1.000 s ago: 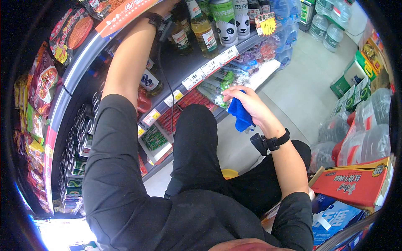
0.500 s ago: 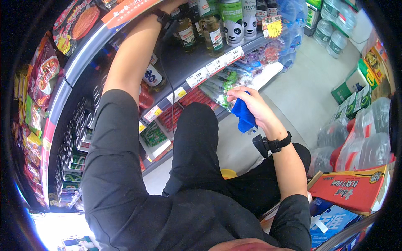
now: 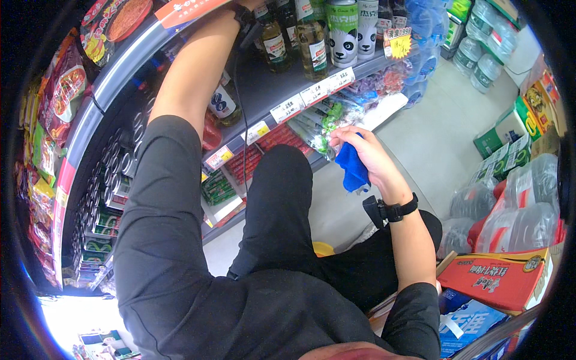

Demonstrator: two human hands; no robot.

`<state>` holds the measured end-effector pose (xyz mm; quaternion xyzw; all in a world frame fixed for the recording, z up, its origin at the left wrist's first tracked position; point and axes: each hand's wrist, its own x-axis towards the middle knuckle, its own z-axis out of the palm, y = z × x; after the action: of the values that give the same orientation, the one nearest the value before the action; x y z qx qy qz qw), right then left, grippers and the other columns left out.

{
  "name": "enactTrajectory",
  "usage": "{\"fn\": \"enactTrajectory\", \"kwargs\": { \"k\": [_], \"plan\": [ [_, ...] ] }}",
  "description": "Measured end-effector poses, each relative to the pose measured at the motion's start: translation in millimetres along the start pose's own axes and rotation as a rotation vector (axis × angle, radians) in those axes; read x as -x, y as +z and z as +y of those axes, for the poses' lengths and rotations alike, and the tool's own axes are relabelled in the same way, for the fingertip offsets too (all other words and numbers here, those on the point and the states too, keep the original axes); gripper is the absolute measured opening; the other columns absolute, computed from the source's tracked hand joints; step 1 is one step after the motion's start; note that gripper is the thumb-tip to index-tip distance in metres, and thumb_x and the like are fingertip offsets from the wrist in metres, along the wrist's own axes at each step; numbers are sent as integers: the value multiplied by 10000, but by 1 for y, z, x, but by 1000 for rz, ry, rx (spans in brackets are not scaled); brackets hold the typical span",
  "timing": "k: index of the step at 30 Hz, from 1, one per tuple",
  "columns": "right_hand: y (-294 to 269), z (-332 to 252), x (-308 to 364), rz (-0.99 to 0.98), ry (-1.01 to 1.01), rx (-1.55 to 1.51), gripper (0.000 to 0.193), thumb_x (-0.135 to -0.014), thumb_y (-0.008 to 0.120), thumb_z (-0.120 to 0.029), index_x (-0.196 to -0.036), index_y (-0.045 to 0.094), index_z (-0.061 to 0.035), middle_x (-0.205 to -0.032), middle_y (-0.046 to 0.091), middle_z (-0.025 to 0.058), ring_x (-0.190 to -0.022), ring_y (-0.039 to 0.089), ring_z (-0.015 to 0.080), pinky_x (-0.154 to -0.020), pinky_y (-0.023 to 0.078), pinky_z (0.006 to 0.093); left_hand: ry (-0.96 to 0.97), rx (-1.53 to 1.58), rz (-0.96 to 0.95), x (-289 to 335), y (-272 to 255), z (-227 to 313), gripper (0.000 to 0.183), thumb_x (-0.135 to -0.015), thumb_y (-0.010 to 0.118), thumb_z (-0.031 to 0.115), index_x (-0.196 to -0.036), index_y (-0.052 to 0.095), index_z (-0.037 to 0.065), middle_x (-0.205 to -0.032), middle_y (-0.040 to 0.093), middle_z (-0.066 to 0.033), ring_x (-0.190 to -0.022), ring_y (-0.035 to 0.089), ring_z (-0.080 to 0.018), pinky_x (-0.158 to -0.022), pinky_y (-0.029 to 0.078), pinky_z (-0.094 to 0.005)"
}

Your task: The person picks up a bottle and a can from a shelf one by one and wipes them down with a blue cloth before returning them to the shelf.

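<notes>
My left arm stretches up into the shelf. Only a sliver of my left hand (image 3: 251, 3) shows at the top edge, past a black wrist strap, and its fingers are out of sight. Closest to it stand glass bottles of yellowish liquid (image 3: 275, 47), with tall panda-print cans (image 3: 342, 36) to their right. My right hand (image 3: 368, 154) is closed around a crumpled blue cloth (image 3: 353, 168), held in front of the shelf at about knee height. Another black strap with a small device sits on that wrist.
The grey shelf edge (image 3: 264, 123) carries price tags. Below it are bagged goods (image 3: 318, 129). Rows of cans (image 3: 108, 198) and hanging snack packets (image 3: 51, 156) fill the left. Water jugs (image 3: 522, 225) and a red carton (image 3: 498, 276) stand at right. A black cable (image 3: 245, 102) hangs down.
The view has shifted slightly, so the shelf and its bottles sit a little lower and further right. Both hands keep nearly the same pose, the right still gripping the blue cloth.
</notes>
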<state>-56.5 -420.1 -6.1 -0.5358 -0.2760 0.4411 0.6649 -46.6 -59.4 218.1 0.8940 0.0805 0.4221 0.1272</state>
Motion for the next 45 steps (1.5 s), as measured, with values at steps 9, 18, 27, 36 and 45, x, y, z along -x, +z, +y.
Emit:
{"fn": "enactTrajectory", "kwargs": {
  "k": [9, 18, 27, 36, 45],
  "plan": [
    [1, -3, 2, 6, 16, -9, 297, -958, 655, -277, -1073, 708, -8, -984, 720, 73, -890, 639, 135, -800, 498, 266, 6, -15, 6, 2, -3, -3, 406, -1034, 510, 350, -1249, 634, 28, -1195, 692, -189, -1100, 648, -345, -1002, 481, -454],
    [2, -2, 2, 6, -8, 10, 294, -962, 651, -271, -1081, 704, -7, -985, 720, 73, -886, 638, 133, -793, 497, 262, 11, -23, 16, 2, -5, -3, 406, -1032, 511, 347, -1251, 634, 27, -1201, 690, -192, -1107, 647, -350, -1003, 481, -457],
    [2, -4, 2, 5, 12, 0, 294, -957, 654, -270, -1074, 712, -6, -973, 722, 70, -886, 641, 133, -779, 501, 262, 21, -40, 30, 4, -8, -4, 407, -1030, 512, 344, -1252, 633, 26, -1208, 689, -196, -1113, 645, -354, -1004, 481, -459],
    [1, -4, 2, 4, 18, 20, 294, -971, 644, -269, -1106, 708, -16, -978, 722, 66, -856, 651, 131, -765, 526, 270, 38, -58, 41, 5, -8, -3, 407, -1028, 512, 341, -1254, 633, 25, -1214, 687, -199, -1120, 644, -359, -1005, 481, -462],
    [1, -3, 1, -5, 10, 21, 299, -975, 642, -271, -1113, 704, -13, -981, 721, 70, -881, 650, 134, -783, 521, 268, 64, -87, 56, 4, -8, -5, 407, -1025, 513, 338, -1256, 632, 25, -1221, 685, -203, -1126, 643, -364, -1007, 481, -464]
  ]
}}
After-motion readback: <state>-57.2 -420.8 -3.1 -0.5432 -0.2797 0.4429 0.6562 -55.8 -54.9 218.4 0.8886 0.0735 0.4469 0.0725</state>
